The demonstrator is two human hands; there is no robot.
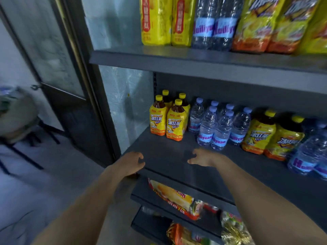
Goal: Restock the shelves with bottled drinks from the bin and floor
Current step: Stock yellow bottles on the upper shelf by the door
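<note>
Both empty, fingers loosely spread: left hand [131,162], right hand [203,158], over bare front of middle shelf [168,156]. Beyond hands, at back: iced tea bottles [168,119], water bottles [217,126] already standing. Front strip unfilled; bin out of view. Judged partway, more restocking left.

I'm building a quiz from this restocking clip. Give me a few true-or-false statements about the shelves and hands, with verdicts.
1. The left hand and right hand hold nothing. True.
2. The iced tea bottles have red caps. False: their caps are yellow.
3. On the middle shelf, water bottles stand just right of those iced tea bottles. True.
4. The top shelf holds only water. False: yellow packs stand there too.
</note>
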